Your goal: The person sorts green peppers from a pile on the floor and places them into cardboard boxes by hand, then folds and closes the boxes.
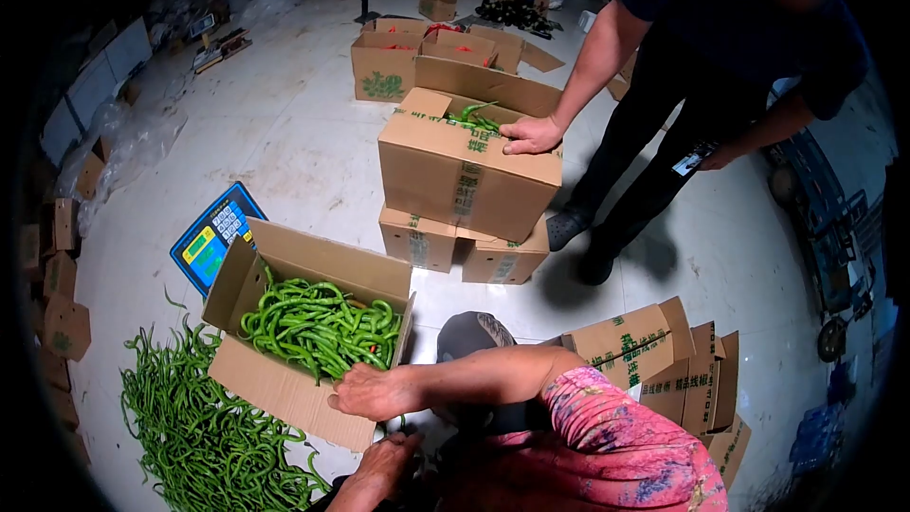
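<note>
An open cardboard box point(256, 379) full of long green chili peppers point(318, 322) stands at left centre, its near flap folded outward. My right hand point(373, 392) is at the box's near right corner, over the flap, with its fingers curled; what they hold, if anything, is hidden. Lower down, my left hand point(382, 463) is beside the flap's edge, in shade. Its fingers look drawn together, and I cannot make out anything in them. A large heap of loose green chili peppers point(204, 427) covers the floor left of the box.
A blue scale display point(216, 235) lies behind the box. Ahead, a person's hand point(533, 135) rests on a taped carton point(464, 180) stacked on smaller cartons point(502, 261). That person's other hand holds a phone point(695, 158). More cartons point(654, 341) stand at my right.
</note>
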`<state>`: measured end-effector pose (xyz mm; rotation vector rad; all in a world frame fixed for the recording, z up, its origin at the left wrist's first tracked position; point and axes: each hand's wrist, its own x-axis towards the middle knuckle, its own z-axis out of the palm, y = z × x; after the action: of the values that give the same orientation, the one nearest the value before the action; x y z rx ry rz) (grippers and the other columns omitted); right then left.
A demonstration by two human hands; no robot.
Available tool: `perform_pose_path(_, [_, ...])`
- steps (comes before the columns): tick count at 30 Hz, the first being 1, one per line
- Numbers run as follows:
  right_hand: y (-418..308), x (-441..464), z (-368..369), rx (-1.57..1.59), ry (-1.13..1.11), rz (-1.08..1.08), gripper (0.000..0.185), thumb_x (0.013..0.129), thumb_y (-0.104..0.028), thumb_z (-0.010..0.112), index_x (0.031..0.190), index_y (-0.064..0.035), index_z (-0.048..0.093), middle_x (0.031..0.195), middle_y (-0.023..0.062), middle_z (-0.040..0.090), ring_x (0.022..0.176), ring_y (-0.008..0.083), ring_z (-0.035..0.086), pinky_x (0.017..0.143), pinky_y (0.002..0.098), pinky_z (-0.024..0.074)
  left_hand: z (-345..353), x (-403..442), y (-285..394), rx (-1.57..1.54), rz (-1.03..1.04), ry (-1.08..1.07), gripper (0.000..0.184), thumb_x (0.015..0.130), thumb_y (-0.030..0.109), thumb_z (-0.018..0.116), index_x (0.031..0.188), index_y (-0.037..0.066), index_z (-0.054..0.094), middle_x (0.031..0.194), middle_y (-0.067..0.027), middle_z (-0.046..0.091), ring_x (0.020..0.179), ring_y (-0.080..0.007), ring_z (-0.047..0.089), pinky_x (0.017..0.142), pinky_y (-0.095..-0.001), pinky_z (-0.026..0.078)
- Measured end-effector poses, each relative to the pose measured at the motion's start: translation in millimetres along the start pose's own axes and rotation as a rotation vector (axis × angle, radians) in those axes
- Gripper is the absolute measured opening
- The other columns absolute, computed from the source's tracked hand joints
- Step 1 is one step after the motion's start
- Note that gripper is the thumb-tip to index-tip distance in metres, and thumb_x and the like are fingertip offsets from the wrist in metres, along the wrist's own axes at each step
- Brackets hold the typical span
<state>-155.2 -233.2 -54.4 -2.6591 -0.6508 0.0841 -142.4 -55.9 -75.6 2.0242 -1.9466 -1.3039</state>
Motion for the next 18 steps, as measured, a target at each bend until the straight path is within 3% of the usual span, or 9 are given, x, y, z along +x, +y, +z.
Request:
perform_pose_path(7, [1, 2, 2, 0.018, 0.062, -0.031, 0.02, 0.072, -0.012, 0.058, 0.085, 0.0016, 0.051, 0.073, 0.0148, 0.057, 0.075, 0.0324, 0.06, 0.063, 0.042, 0.042, 1, 3, -3, -0.042, -0.013, -0.04, 0.055, 0.078, 0.016, 0.065, 0.13, 0.011, 0.049, 0.111, -0.019, 0.059, 0.102, -0.0379, 0.06, 0.084, -0.0452, 0.051])
perform_pose_path(11, [-1, 5, -4, 0.072, -0.017, 0.024, 0.014, 0.074, -0.01, 0.055, 0.085, -0.0008, 0.055, 0.079, 0.0145, 0.058, 0.076, 0.0314, 0.059, 0.066, 0.0408, 0.0421, 8, 9, -12, -0.06, 0.052, 0.048, 0.051, 0.079, 0.016, 0.064, 0.128, 0.01, 0.051, 0.116, -0.0197, 0.059, 0.106, -0.0381, 0.058, 0.086, -0.0468, 0.05])
perform_pose_path(13, [7, -1, 8, -0.024, 0.734, -0.364, 0.009, 0.073, -0.01, 0.057, 0.08, -0.0045, 0.057, 0.068, 0.0108, 0.059, 0.066, 0.0283, 0.061, 0.055, 0.0386, 0.0444, 25, 9, -17, -0.052, 0.106, 0.16, 0.045, 0.082, 0.017, 0.06, 0.126, 0.009, 0.054, 0.118, -0.0195, 0.06, 0.108, -0.038, 0.058, 0.087, -0.0469, 0.049])
perform_pose_path(14, [1, 15, 11, -0.067, -0.08, 0.075, 0.01, 0.078, -0.01, 0.056, 0.086, -0.0035, 0.055, 0.08, 0.011, 0.062, 0.066, 0.027, 0.062, 0.051, 0.0392, 0.0459, 29, 9, -19, -0.06, 0.068, 0.12, 0.044, 0.082, 0.019, 0.061, 0.124, 0.008, 0.055, 0.121, -0.019, 0.058, 0.111, -0.0367, 0.056, 0.09, -0.0455, 0.048])
perform_pose_path(15, [3, -1, 9, -0.048, 0.217, -0.099, 0.009, 0.079, -0.01, 0.054, 0.086, -0.0043, 0.055, 0.075, 0.0107, 0.061, 0.067, 0.028, 0.064, 0.053, 0.0395, 0.0488, 21, 8, -13, -0.067, 0.031, 0.08, 0.043, 0.082, 0.02, 0.061, 0.123, 0.007, 0.056, 0.124, -0.0185, 0.057, 0.114, -0.0355, 0.055, 0.092, -0.0442, 0.047])
perform_pose_path(16, [-6, 6, -1, -0.075, 0.003, 0.054, 0.011, 0.077, -0.009, 0.055, 0.087, -0.0042, 0.054, 0.073, 0.011, 0.059, 0.067, 0.0286, 0.064, 0.054, 0.0395, 0.0492, -4, 6, 6, -0.127, -0.096, -0.078, 0.047, 0.081, 0.023, 0.064, 0.123, 0.005, 0.055, 0.13, -0.0179, 0.053, 0.12, -0.0331, 0.051, 0.096, -0.0419, 0.046])
perform_pose_path(17, [-2, 5, 5, -0.005, 0.05, 0.008, 0.012, 0.076, -0.009, 0.056, 0.087, -0.0035, 0.054, 0.074, 0.012, 0.06, 0.068, 0.0296, 0.064, 0.056, 0.0404, 0.0503, 36, 18, -17, -0.081, -0.022, -0.001, 0.049, 0.083, 0.026, 0.061, 0.124, 0.001, 0.054, 0.13, -0.0199, 0.053, 0.119, -0.0357, 0.052, 0.098, -0.0416, 0.045])
perform_pose_path(18, [-4, 5, 2, 0.016, 0.006, 0.015, 0.013, 0.075, -0.009, 0.056, 0.086, -0.0023, 0.054, 0.076, 0.0138, 0.06, 0.067, 0.0308, 0.064, 0.057, 0.0418, 0.0505, 32, 10, -10, -0.054, -0.015, -0.006, 0.049, 0.084, 0.027, 0.061, 0.125, 0.001, 0.053, 0.13, -0.0206, 0.053, 0.119, -0.0364, 0.051, 0.099, -0.042, 0.045])
